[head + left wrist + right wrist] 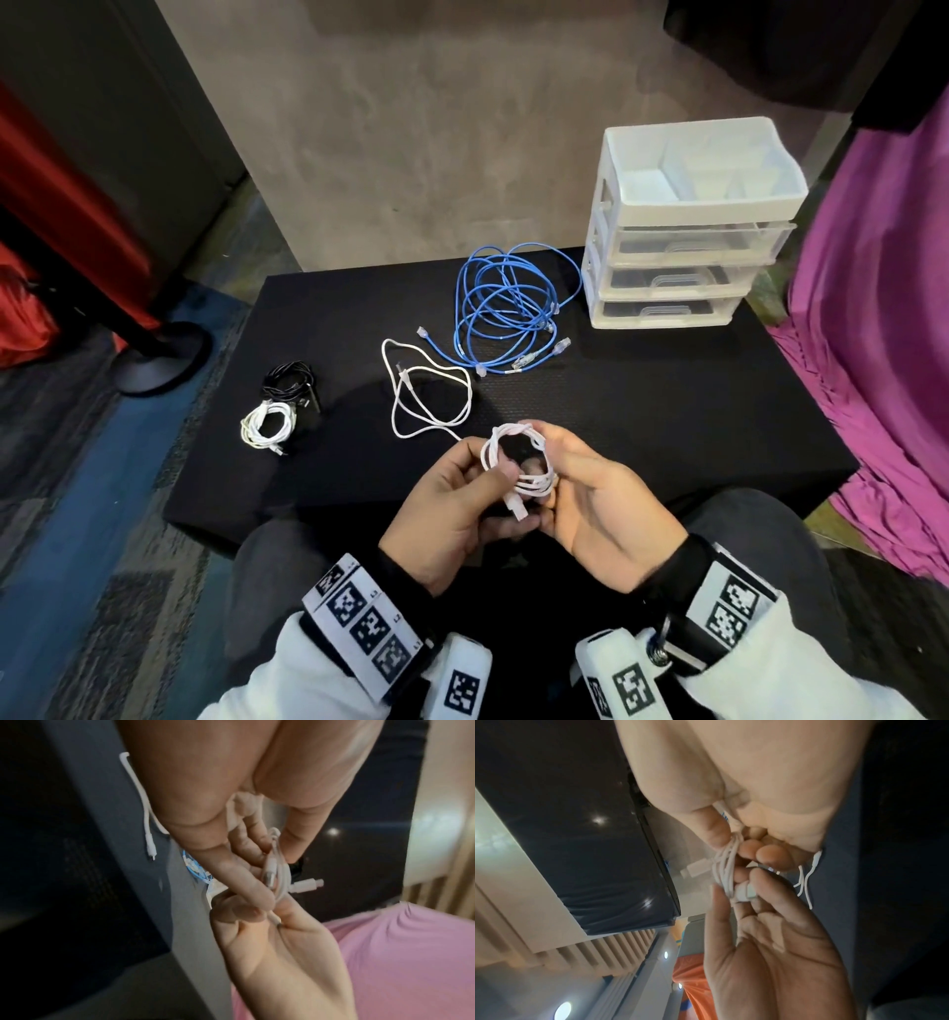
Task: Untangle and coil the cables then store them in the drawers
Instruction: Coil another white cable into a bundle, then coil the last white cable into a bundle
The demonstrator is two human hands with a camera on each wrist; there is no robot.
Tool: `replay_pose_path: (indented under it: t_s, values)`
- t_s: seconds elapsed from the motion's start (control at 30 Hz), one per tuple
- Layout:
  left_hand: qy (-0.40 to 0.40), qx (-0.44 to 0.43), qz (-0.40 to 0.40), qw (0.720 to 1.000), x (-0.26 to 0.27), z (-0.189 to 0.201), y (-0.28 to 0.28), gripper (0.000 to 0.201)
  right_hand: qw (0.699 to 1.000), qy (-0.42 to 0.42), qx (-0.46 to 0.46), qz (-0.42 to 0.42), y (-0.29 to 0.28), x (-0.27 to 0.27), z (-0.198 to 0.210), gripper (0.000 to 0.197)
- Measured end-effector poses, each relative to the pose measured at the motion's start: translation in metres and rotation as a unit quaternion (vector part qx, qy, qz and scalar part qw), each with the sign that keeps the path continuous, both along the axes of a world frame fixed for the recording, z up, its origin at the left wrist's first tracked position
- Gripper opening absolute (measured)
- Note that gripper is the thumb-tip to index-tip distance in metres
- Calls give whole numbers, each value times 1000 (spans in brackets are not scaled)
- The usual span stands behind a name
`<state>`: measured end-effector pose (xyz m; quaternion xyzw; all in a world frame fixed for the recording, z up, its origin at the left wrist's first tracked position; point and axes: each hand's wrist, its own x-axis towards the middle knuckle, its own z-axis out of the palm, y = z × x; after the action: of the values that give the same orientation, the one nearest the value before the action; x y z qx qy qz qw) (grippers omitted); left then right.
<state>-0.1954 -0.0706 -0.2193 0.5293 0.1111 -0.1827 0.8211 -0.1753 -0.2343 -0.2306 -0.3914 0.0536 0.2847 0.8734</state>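
Both hands hold a small coil of white cable (518, 462) above the near edge of the black mat (642, 411). My left hand (462, 493) pinches the coil's left side and a white plug (744, 892). My right hand (590, 493) grips the coil's right side, fingers curled round the strands (279, 870). A loose white cable (431, 395) lies on the mat just beyond the hands. A tangled blue cable (508, 308) lies farther back. Coiled black (290, 383) and white (267, 421) cables sit at the mat's left. The white drawer unit (688, 231) stands at the back right, its three drawers closed.
A pink cloth (883, 334) hangs along the right side of the mat. A black stand base (159, 354) rests on the carpet at the left. A grey wall (411, 128) rises behind the mat. My knees lie under the hands.
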Motion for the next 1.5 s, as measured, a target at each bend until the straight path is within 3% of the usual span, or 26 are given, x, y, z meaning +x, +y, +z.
replay_pose_path:
  t_s: [0.13,0.3,0.47,0.57,0.73,0.87,1.03,1.13,1.33,1.4,1.5]
  values:
    - [-54,71,47,995,0,0,-5,11,988,-87,-121,-23,5,-1,-3,49]
    - [-49,83,73,993,7,3,5,7,986,-118,-113,-44,1,0,-12,42]
    - [3,-26,70,997,7,1,19,30,984,-141,-106,10,-10,1,-11,42]
    - [-11,-2,83,997,5,-4,21,37,976,-152,-153,32,-6,2,-10,39]
    - [-35,18,97,995,5,-2,27,35,973,-154,-169,-21,19,10,-7,25]
    - [-25,62,123,990,4,2,42,30,970,-180,-163,-12,35,19,-4,31]
    - [-6,107,152,982,-1,0,75,17,907,-299,-288,67,60,31,-6,34]
    - [12,167,219,961,10,-8,120,19,870,-318,-364,96,73,40,-12,40]
    - [90,263,304,911,44,-36,236,8,785,-346,-513,40,73,77,-42,20]
    - [121,294,299,900,50,-45,256,7,748,-360,-557,36,72,87,-48,25]
    - [131,359,280,881,60,-60,272,22,702,-363,-606,89,71,97,-59,43]
